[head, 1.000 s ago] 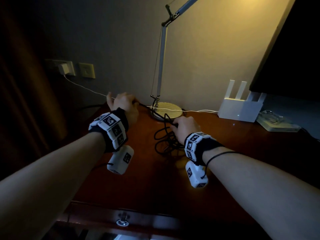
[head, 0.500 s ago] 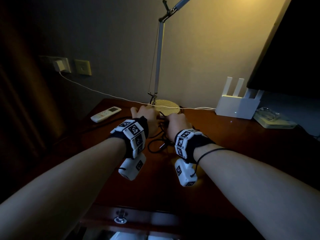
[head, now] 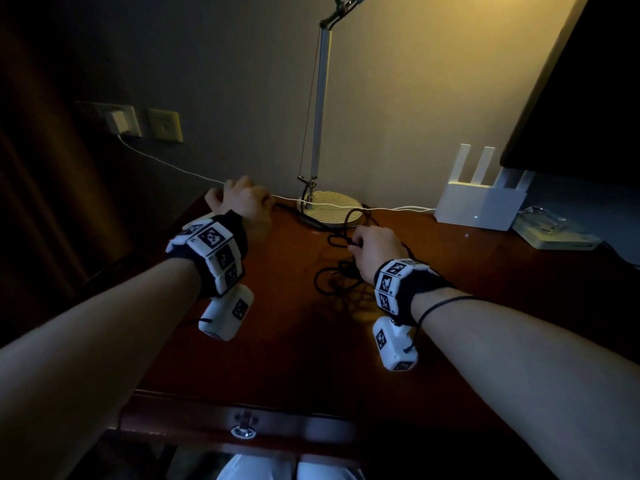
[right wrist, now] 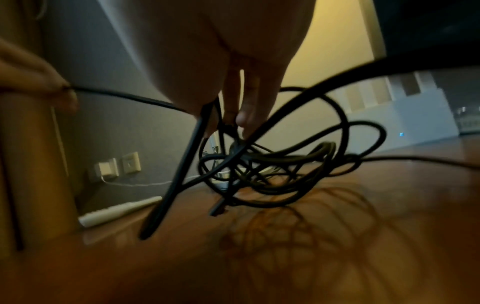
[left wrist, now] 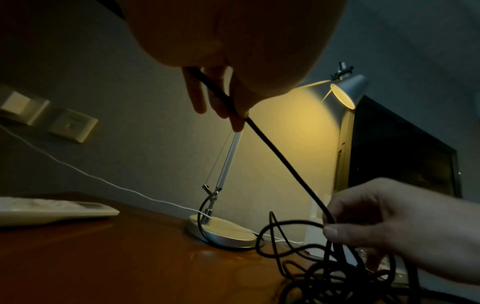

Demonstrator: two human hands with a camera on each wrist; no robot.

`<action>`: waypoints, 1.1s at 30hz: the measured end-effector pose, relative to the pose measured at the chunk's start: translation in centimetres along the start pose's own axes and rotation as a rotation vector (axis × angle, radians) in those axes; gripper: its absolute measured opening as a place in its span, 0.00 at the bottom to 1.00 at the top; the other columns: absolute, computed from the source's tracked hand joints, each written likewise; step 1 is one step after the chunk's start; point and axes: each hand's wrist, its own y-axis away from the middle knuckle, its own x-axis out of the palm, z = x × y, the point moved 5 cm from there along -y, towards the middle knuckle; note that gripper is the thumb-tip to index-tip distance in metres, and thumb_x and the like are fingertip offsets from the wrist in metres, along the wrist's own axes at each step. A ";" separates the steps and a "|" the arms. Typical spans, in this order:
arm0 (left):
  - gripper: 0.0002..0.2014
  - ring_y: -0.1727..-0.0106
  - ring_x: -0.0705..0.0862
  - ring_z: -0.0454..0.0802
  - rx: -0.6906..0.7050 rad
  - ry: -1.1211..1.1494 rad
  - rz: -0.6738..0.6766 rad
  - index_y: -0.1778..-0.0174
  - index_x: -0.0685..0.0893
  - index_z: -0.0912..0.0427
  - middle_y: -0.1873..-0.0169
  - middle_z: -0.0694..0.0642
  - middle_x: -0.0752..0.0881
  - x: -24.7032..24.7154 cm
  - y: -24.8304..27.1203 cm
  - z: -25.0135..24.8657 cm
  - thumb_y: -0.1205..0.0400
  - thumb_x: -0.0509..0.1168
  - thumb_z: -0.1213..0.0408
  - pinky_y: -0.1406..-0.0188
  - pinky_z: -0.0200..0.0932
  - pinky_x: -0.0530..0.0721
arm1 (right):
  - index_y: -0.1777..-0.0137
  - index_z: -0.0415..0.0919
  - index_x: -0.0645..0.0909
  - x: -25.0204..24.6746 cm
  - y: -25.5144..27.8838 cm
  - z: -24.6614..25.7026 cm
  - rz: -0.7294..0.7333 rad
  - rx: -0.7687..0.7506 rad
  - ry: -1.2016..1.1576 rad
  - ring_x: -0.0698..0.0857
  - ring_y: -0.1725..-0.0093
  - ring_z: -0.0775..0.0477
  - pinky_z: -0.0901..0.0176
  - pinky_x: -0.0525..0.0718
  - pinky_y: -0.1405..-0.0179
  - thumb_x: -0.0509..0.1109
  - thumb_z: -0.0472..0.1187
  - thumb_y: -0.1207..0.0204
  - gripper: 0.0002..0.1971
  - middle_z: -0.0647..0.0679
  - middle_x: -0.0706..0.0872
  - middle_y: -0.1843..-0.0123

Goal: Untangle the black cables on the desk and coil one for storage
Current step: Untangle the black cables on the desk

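Observation:
A tangle of black cables (head: 341,282) lies on the brown desk (head: 485,306), just left of my right wrist. My left hand (head: 242,199) is raised at the desk's far left and pinches one black strand (left wrist: 285,164). That strand runs taut down to my right hand (head: 367,242). My right hand grips the strand together with several loops at the top of the tangle (right wrist: 285,162), lifting them a little off the wood. A loose cable end (right wrist: 218,207) hangs down to the desk.
A desk lamp's round base (head: 330,211) stands just beyond the hands. A white charger cable (head: 166,164) runs from the wall socket across it. A white router (head: 478,206) and a dark screen (head: 588,98) are at the right, a white remote (left wrist: 52,209) at the left.
Half a second ago both hands were close together at the tangle. My left hand has since moved away to the far left, drawing a strand out taut from my right hand.

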 end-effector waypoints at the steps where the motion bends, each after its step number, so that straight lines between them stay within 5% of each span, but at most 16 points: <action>1: 0.11 0.33 0.71 0.59 -0.017 0.004 -0.027 0.43 0.82 0.56 0.42 0.59 0.75 0.3 -0.1 0.0 0.15 0.56 0.64 0.23 0.61 0.54 | 0.44 0.47 0.84 -0.1 0.0 0.2 -0.008 0.013 -0.034 0.83 0.44 0.44 0.54 0.83 0.53 0.68 0.47 0.19 0.09 0.47 0.86 0.44; 5: 0.18 0.28 0.70 0.56 0.121 -0.007 0.006 0.33 0.77 0.49 0.36 0.55 0.75 2.3 0.1 -2.7 0.18 0.59 0.67 0.22 0.64 0.48 | 0.42 0.46 0.82 -0.4 0.0 1.5 -0.031 -0.011 0.002 0.80 0.41 0.40 0.49 0.82 0.51 0.67 0.44 0.19 0.08 0.44 0.82 0.43; 9: 0.17 0.25 0.69 0.52 0.317 -0.055 0.098 0.32 0.78 0.47 0.32 0.49 0.79 4.6 1.2 -6.8 0.16 0.58 0.55 0.24 0.64 0.49 | 0.36 0.46 0.77 -0.2 0.1 3.0 0.007 -0.049 0.025 0.77 0.36 0.38 0.44 0.80 0.47 0.67 0.35 0.22 0.15 0.43 0.78 0.39; 14: 0.14 0.33 0.71 0.56 0.220 -0.052 0.130 0.39 0.83 0.52 0.40 0.55 0.79 5.4 1.3 -6.8 0.16 0.56 0.60 0.32 0.57 0.59 | 0.36 0.49 0.79 -0.2 0.1 3.0 -0.012 -0.091 0.004 0.75 0.34 0.40 0.47 0.77 0.47 0.68 0.38 0.22 0.16 0.46 0.77 0.38; 19: 0.08 0.35 0.72 0.58 0.086 0.153 -0.007 0.46 0.81 0.56 0.47 0.55 0.75 1.9 -0.2 -3.3 0.15 0.58 0.65 0.28 0.61 0.58 | 0.36 0.50 0.77 0.2 0.2 -0.3 0.027 -0.034 0.108 0.70 0.33 0.42 0.48 0.77 0.50 0.73 0.52 0.25 0.20 0.47 0.78 0.38; 26: 0.11 0.35 0.75 0.57 -0.068 0.141 -0.051 0.44 0.80 0.56 0.44 0.56 0.76 0.5 -0.5 -1.1 0.18 0.57 0.69 0.22 0.62 0.52 | 0.39 0.49 0.86 -0.6 0.1 0.6 -0.013 -0.011 -0.006 0.74 0.33 0.44 0.49 0.77 0.46 0.67 0.51 0.19 0.14 0.46 0.80 0.38; 29: 0.19 0.29 0.73 0.54 0.147 0.037 0.036 0.32 0.77 0.49 0.36 0.54 0.76 2.3 0.5 -3.9 0.19 0.60 0.67 0.20 0.64 0.45 | 0.39 0.47 0.86 -0.9 0.3 1.9 0.001 -0.042 0.056 0.74 0.33 0.42 0.47 0.78 0.44 0.66 0.48 0.19 0.13 0.46 0.78 0.38; 31: 0.16 0.28 0.73 0.50 0.315 -0.001 0.079 0.33 0.79 0.47 0.35 0.50 0.79 3.5 1.6 -6.3 0.17 0.59 0.60 0.21 0.63 0.46 | 0.40 0.45 0.85 -0.9 0.4 2.9 -0.009 -0.061 0.085 0.74 0.34 0.41 0.47 0.78 0.44 0.65 0.43 0.19 0.12 0.46 0.78 0.38; 33: 0.15 0.30 0.73 0.51 0.331 -0.030 0.099 0.35 0.81 0.46 0.38 0.50 0.80 4.3 2.1 -7.4 0.17 0.58 0.55 0.24 0.60 0.52 | 0.40 0.46 0.84 -1.0 0.6 3.6 -0.019 -0.076 0.077 0.74 0.34 0.41 0.49 0.77 0.48 0.64 0.41 0.18 0.11 0.46 0.77 0.39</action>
